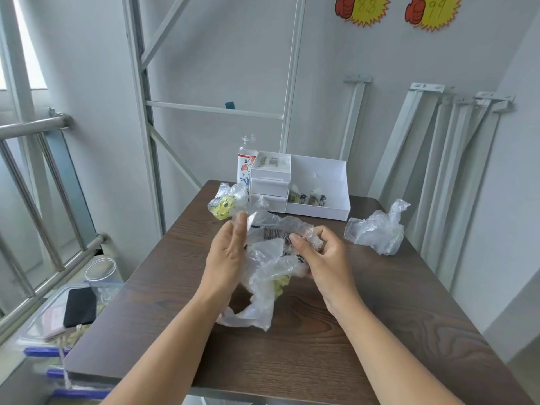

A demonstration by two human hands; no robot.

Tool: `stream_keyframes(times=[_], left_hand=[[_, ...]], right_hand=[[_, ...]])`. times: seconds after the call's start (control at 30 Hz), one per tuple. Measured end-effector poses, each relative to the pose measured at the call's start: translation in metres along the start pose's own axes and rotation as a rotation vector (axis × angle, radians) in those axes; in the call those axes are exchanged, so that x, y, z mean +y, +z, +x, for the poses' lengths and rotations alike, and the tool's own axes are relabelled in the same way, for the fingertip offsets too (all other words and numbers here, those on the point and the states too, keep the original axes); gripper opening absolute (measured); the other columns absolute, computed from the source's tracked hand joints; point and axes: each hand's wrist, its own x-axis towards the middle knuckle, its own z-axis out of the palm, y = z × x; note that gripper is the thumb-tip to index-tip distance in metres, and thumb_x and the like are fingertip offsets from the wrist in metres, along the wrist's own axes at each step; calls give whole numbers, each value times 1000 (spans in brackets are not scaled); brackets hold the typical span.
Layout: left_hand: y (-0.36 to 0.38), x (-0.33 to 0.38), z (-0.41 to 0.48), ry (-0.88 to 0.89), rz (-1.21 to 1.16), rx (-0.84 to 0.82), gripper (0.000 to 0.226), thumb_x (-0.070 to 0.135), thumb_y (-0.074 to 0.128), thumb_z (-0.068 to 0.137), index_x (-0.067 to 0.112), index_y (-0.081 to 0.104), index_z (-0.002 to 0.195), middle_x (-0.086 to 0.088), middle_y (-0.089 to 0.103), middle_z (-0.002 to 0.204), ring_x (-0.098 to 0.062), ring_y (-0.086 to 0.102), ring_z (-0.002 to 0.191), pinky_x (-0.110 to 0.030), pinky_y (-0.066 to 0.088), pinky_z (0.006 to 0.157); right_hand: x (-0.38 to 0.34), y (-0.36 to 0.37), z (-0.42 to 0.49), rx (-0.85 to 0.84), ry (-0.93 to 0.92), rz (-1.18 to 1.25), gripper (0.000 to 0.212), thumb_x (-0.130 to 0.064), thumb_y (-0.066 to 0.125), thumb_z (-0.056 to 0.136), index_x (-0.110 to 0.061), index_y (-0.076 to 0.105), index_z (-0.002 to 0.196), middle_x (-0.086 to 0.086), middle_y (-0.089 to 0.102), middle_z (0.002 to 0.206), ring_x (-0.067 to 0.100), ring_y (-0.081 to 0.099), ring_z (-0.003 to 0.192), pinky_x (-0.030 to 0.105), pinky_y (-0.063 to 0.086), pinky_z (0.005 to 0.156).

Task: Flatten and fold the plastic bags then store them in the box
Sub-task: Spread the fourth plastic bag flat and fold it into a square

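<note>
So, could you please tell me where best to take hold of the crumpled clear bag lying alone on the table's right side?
Probably the upstanding corner at the far end of the crumpled bag. It sticks up clear of the table, so fingers can pinch it from above, coming from the right.

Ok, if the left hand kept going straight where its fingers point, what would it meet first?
Probably the crumpled yellow-printed bag just beyond the left hand, then the white box; its height over the table is unclear.

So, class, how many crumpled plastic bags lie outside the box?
3: the held bag mid-table, the yellow-printed bag beside the bottle, the clear bag at the table's right. None seems hidden.
</note>
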Motion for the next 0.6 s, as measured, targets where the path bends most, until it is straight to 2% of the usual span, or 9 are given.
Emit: stream_keyframes(times=[0.1, 0.17, 0.2, 0.27, 0.33, 0.4, 0.43, 0.53, 0.6], left_hand=[[3, 2, -2, 19, 6, -77, 53, 58, 80, 84, 25, 66, 123, 2, 76, 119, -26, 73, 105, -43, 58, 94], [3, 1, -1, 36, 17, -139, 63, 46, 94, 75, 28, 65, 128, 1, 74, 124, -38, 72, 103, -53, 60, 94], [4, 0, -1, 43, 20, -147, 66, 37, 97, 73, 29, 65, 130, 5, 74, 125, -36, 74, 99, -50, 62, 91], [5, 1, -3, 54, 29, -141, 53, 27, 91, 80, 28, 70, 128, 10, 77, 118, -18, 75, 93, -30, 62, 81], [5, 3, -4, 55, 20, -99, 20, 37, 76, 93, 27, 80, 111, -2, 80, 93, -14, 75, 80, -27, 56, 70], [2, 0, -3, 42, 16, -7, 35, 49, 61, 100, 22, 83, 96, -18, 65, 62, -16, 57, 49, -22, 43, 53], [1, -1, -2, 3, 1, 35, 43, 51, 57, 102, 19, 84, 92, -18, 54, 52, -14, 44, 41, -20, 36, 45], [-2, 0, 0, -36, -58, 122, 53, 50, 58, 102, 6, 80, 85, -15, 56, 51, -16, 47, 40, -27, 39, 41], [-2, 3, 0, -39, -89, 125, 50, 48, 63, 101, 2, 79, 88, -26, 71, 71, -32, 68, 59, -45, 58, 57]], right_hand=[[0, -2, 0, 67, -33, -47, 26, -39, 81, 92, -18, 66, 96, 11, 71, 87, 33, 70, 81, 49, 59, 75], [0, -4, 2, 118, -25, -65, 27, -41, 83, 89, -20, 68, 98, 6, 68, 82, 19, 63, 73, 41, 55, 70], [2, -6, 3, 141, -17, -80, 28, -43, 84, 87, -22, 69, 98, 5, 68, 81, 16, 60, 71, 40, 54, 69], [1, -8, 3, 178, -1, -93, 30, -46, 87, 84, -24, 72, 99, -1, 72, 81, 16, 65, 70, 39, 57, 69], [2, -10, 4, 178, 27, -89, 35, -50, 89, 79, -26, 75, 100, -3, 78, 90, 20, 75, 83, 45, 63, 78], [2, -12, 4, 173, 45, -87, 34, -49, 91, 77, -23, 75, 93, -6, 77, 84, 16, 74, 80, 44, 63, 79], [0, -13, 4, 171, 46, -77, 34, -47, 91, 77, -20, 75, 89, -7, 75, 77, 13, 71, 75, 41, 60, 76], [0, -17, 7, 183, 77, -93, 37, -46, 93, 73, -16, 73, 81, -8, 74, 73, 11, 68, 74, 41, 57, 79], [1, -20, 11, 180, 107, -115, 42, -50, 95, 67, -18, 75, 84, -8, 78, 81, 12, 72, 82, 41, 61, 83]])
